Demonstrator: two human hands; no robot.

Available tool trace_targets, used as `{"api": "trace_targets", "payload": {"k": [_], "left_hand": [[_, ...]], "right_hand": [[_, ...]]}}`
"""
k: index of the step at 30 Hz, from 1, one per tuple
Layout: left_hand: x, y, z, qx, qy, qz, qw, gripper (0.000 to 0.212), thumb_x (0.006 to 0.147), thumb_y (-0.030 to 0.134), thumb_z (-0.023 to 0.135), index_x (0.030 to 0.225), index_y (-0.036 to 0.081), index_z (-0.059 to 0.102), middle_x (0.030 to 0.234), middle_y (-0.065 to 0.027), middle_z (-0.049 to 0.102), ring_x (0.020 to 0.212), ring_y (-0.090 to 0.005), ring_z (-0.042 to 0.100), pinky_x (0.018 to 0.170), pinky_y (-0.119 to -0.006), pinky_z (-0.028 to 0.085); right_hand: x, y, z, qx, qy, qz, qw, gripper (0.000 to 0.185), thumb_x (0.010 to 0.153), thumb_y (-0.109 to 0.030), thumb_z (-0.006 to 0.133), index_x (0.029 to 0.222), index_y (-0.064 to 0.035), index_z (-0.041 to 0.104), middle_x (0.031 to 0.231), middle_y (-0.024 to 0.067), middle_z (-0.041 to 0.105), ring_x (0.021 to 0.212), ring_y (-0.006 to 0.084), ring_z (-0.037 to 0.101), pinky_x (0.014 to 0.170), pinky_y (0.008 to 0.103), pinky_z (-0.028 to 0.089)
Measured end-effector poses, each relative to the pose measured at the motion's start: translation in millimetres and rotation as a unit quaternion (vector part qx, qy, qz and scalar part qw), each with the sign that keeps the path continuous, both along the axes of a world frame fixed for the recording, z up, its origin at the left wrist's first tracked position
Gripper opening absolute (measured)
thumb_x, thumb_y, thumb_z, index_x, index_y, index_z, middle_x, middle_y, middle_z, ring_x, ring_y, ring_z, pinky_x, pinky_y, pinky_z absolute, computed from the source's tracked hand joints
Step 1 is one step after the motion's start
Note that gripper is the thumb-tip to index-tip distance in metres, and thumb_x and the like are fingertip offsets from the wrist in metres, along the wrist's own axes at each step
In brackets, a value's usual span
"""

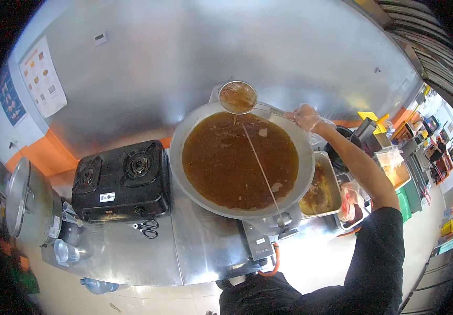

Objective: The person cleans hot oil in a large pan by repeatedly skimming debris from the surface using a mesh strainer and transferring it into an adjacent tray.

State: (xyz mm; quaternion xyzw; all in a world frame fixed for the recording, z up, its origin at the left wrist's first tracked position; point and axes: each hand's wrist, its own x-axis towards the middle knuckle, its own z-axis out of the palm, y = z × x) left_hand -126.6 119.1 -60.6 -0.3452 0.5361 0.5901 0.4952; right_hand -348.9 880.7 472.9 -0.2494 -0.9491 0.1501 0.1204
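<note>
A clear plastic glove covers my right hand (307, 117), which grips the handle of a round wire-mesh skimmer (238, 97). Brownish material lies in the skimmer, held over the far rim of a large wok (177, 173), and liquid drips from it. Dark brown liquid (226, 165) fills much of the wok, with a few pale pieces at its surface. A thin metal rod or probe (260, 163) slants across the liquid to the near rim. Under the wok is a gas burner (258, 240). My left hand is out of view.
Left of the wok stand a black two-burner gas stove (120, 181), scissors (147, 228), plastic cups (67, 251) and a large lidded metal pot (33, 204). To the right are a metal tray (322, 185) with brown residue and a container with a plastic bag (352, 201). An orange hose (276, 260) hangs in front.
</note>
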Motion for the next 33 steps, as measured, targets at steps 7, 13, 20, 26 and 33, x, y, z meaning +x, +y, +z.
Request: {"api": "trace_targets", "payload": {"k": [7, 13, 20, 26, 33], "left_hand": [[-8.0, -8.9, -19.8, -0.007, -0.022, -0.012, 1.0, 0.058, 0.089, 0.048, 0.046, 0.125, 0.003, 0.044, 0.118, -0.0106, 0.055, 0.104, -0.0282, 0.052, 0.086, -0.045, 0.041], [-8.8, -4.9, 10.9, -0.025, 0.002, -0.027, 0.999, 0.057, 0.088, 0.046, 0.048, 0.124, 0.002, 0.047, 0.118, -0.0145, 0.055, 0.105, -0.0251, 0.053, 0.084, -0.037, 0.043], [-14.1, -10.7, 47.9, -0.052, 0.026, -0.006, 0.998, 0.05, 0.089, 0.029, 0.052, 0.129, 0.0, 0.041, 0.119, -0.0177, 0.053, 0.107, -0.0276, 0.052, 0.086, -0.038, 0.045], [-15.2, -50.5, -12.0, 0.027, 0.01, 0.035, 0.999, 0.043, 0.09, 0.025, 0.052, 0.125, 0.001, 0.044, 0.116, -0.017, 0.053, 0.103, -0.0288, 0.053, 0.082, -0.04, 0.047], [-29.2, -78.8, -44.5, 0.079, -0.056, 0.069, 0.993, 0.039, 0.093, 0.035, 0.043, 0.122, 0.01, 0.046, 0.113, -0.0116, 0.053, 0.098, -0.0264, 0.052, 0.072, -0.042, 0.046]], "right_hand": [[15.5, -5.3, 4.4, 0.002, -0.056, -0.045, 0.997, 0.041, 0.084, -0.037, 0.057, 0.066, -0.0007, 0.063, 0.053, 0.0089, 0.051, 0.053, 0.0189, 0.047, 0.054, 0.0377, 0.039], [75.3, 37.3, -24.3, 0.267, -0.092, 0.157, 0.946, 0.022, 0.089, -0.022, 0.05, 0.086, -0.0062, 0.065, 0.06, 0.0118, 0.055, 0.054, 0.024, 0.05, 0.054, 0.0373, 0.041], [114.2, -69.5, -0.5, 0.308, -0.125, 0.176, 0.926, 0.021, 0.086, -0.022, 0.053, 0.095, -0.0069, 0.064, 0.061, 0.0114, 0.056, 0.053, 0.0225, 0.051, 0.051, 0.036, 0.042], [153.6, -115.1, -4.6, 0.098, -0.129, -0.101, 0.982, 0.049, 0.08, -0.044, 0.062, 0.066, 0.0029, 0.064, 0.051, 0.0128, 0.052, 0.049, 0.0199, 0.048, 0.05, 0.0367, 0.04], [168.2, -142.8, -4.4, -0.136, -0.084, -0.194, 0.968, 0.039, 0.082, -0.036, 0.063, 0.07, 0.0009, 0.063, 0.053, 0.0022, 0.048, 0.051, 0.0129, 0.045, 0.048, 0.0314, 0.036]]}}
